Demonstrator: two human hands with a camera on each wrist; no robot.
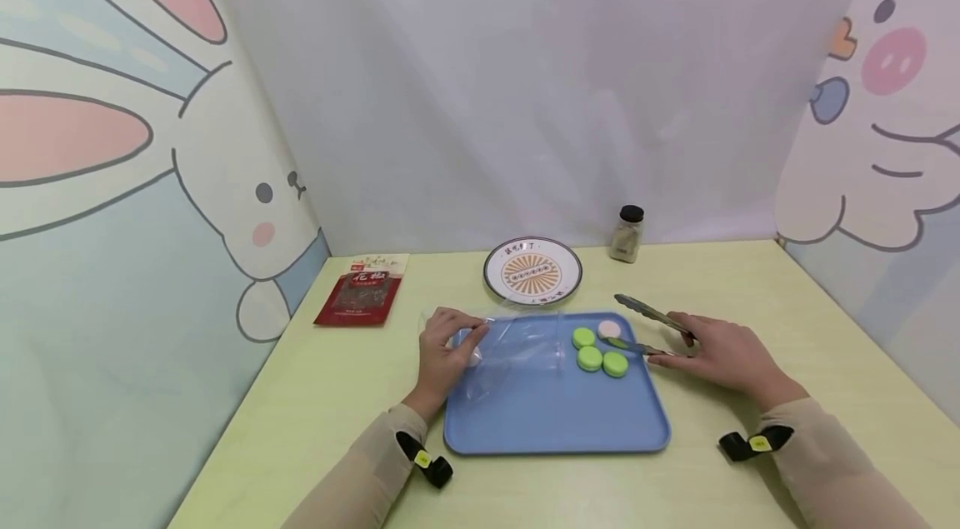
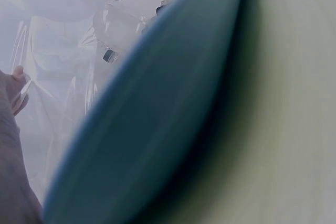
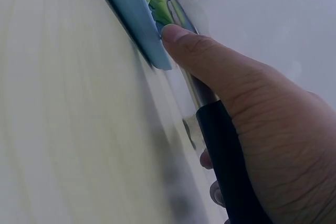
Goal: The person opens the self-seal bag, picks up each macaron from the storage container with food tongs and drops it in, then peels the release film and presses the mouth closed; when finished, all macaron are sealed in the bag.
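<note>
My left hand (image 1: 444, 350) pinches a clear plastic bag (image 1: 521, 346) over the left part of a blue tray (image 1: 555, 421); in the left wrist view the bag (image 2: 58, 77) spreads out beside the fingertips. My right hand (image 1: 723, 354) grips metal tongs (image 1: 648, 312) at the tray's right edge, their arms spread apart. The lower arm's tip lies by the pink macaron (image 1: 609, 329) and several green ones (image 1: 589, 359). In the right wrist view, the thumb of my right hand (image 3: 262, 103) lies along the tongs, whose dark handle (image 3: 226, 156) is under the palm.
Behind the tray stands a white patterned plate (image 1: 532, 271), with a black-lidded jar (image 1: 627, 236) to its right. A red packet (image 1: 360, 296) lies at the back left. Cartoon-printed walls flank the table (image 1: 300, 429), and a pale curtain hangs behind it.
</note>
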